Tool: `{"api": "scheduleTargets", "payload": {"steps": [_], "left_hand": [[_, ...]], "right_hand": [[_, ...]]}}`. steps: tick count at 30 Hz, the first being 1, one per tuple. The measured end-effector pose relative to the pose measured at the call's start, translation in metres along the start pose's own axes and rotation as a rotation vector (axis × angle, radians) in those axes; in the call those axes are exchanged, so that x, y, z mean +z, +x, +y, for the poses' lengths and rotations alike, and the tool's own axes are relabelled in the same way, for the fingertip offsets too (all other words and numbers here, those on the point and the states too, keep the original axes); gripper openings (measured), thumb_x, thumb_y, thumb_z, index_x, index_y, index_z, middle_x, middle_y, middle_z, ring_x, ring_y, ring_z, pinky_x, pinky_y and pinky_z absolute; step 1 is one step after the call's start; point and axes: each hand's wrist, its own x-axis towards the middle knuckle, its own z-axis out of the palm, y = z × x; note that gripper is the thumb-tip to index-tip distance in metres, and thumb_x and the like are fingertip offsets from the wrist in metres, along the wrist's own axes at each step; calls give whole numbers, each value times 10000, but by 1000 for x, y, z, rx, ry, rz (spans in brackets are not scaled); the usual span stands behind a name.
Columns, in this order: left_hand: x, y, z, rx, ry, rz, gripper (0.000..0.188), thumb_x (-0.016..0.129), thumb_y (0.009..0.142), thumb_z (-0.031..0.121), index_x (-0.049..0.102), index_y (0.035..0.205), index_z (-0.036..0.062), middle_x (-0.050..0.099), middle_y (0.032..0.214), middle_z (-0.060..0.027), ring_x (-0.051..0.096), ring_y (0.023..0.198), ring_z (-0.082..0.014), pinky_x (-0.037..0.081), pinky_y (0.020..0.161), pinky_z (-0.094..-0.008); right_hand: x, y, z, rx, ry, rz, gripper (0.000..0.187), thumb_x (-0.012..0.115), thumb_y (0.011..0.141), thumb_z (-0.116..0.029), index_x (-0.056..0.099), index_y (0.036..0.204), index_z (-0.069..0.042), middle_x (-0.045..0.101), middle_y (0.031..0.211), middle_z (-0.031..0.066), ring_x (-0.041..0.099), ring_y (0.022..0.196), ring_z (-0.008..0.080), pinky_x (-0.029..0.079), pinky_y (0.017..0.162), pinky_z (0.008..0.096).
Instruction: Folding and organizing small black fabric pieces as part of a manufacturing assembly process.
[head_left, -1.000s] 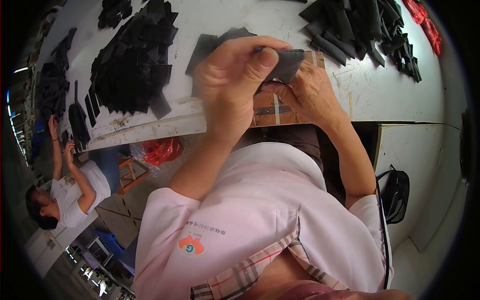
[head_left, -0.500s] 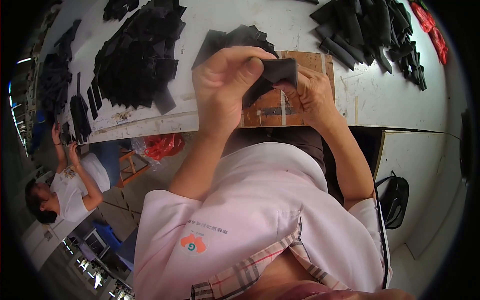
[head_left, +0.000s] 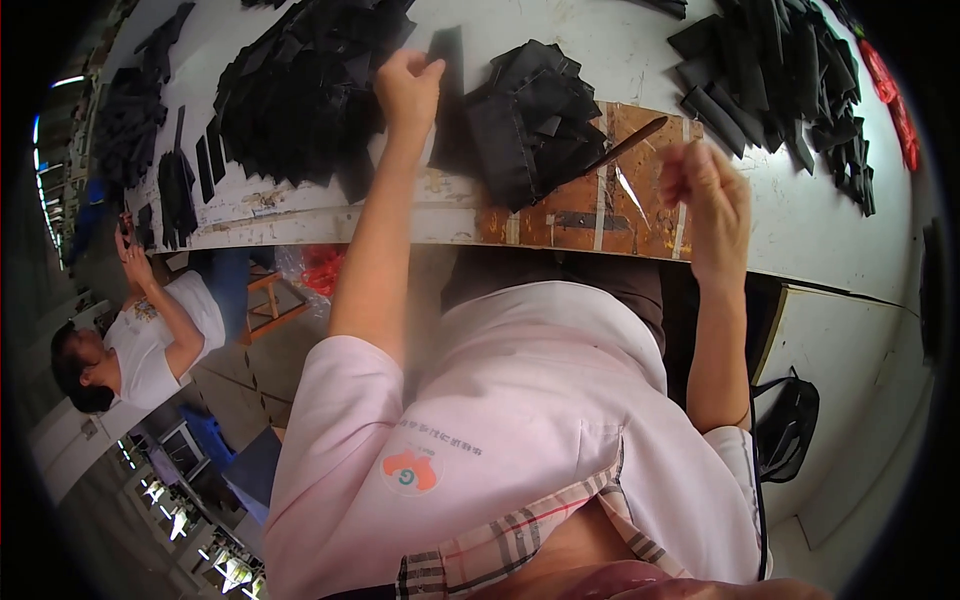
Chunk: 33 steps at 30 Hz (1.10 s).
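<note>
My left hand is raised over the table with its fingers drawn together. Its thumb tip meets the edge of a long black fabric piece, which lies between two heaps. To the right of that piece is a small pile of black fabric pieces, partly on a brown cardboard sheet. A slim dark pointed tool lies at the pile's right side, with a thin pale sliver beside it. My right hand hovers over the cardboard's right edge, its fingers curled and smeared by motion.
A large black fabric heap stands left of my left hand. More black pieces and red plastic bags are at the far right. A person works at the table's left end, near a wooden stool. A black bag hangs at right.
Both hands were together on a folded black piece. Now they are apart, the left moved up and left, the right moved right. The small pile and pointed tool are uncovered.
</note>
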Motion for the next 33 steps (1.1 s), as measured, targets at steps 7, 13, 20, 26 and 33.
{"api": "scheduleTargets", "payload": {"steps": [7, 13, 20, 26, 33], "left_hand": [[-56, -79, 108, -148, -799, -497, 498, 580, 683, -97, 363, 1122, -11, 594, 804, -90, 560, 714, -122, 453, 662, -221], [-60, -129, 122, -105, -727, -747, 548, 571, 693, -99, 312, 1162, 20, 559, 798, -80, 543, 769, -123, 437, 693, -232], [-58, -152, 125, -184, -680, -314, 316, 626, 726, 64, 458, 978, -25, 520, 826, -77, 507, 720, -111, 430, 650, -210], [-65, -162, 138, -538, -871, -587, 205, 550, 790, 188, 522, 882, 7, 575, 749, -59, 524, 605, -102, 404, 529, -202], [-57, -152, 134, -801, -917, -613, 126, 522, 766, 119, 548, 806, 3, 575, 659, -67, 528, 526, -119, 405, 469, -205]], "right_hand": [[56, -29, 0, -199, -157, -78, 249, 610, 769, -172, 561, 903, 32, 514, 718, 68, 507, 607, 131, 437, 560, 222], [58, -33, 9, -11, 124, -134, 180, 655, 712, -86, 586, 835, 24, 501, 667, 42, 490, 547, 102, 426, 502, 219], [53, -35, 7, -366, -469, 101, 106, 670, 656, -44, 589, 716, -12, 529, 657, 66, 514, 506, 189, 414, 461, 257], [49, -38, 16, -528, -722, 115, 194, 677, 554, -46, 566, 713, -51, 524, 686, 51, 532, 587, 215, 427, 488, 296], [44, -37, 22, -790, -959, 104, 281, 609, 464, -30, 551, 739, -50, 465, 684, 39, 483, 595, 197, 402, 485, 296]]}}
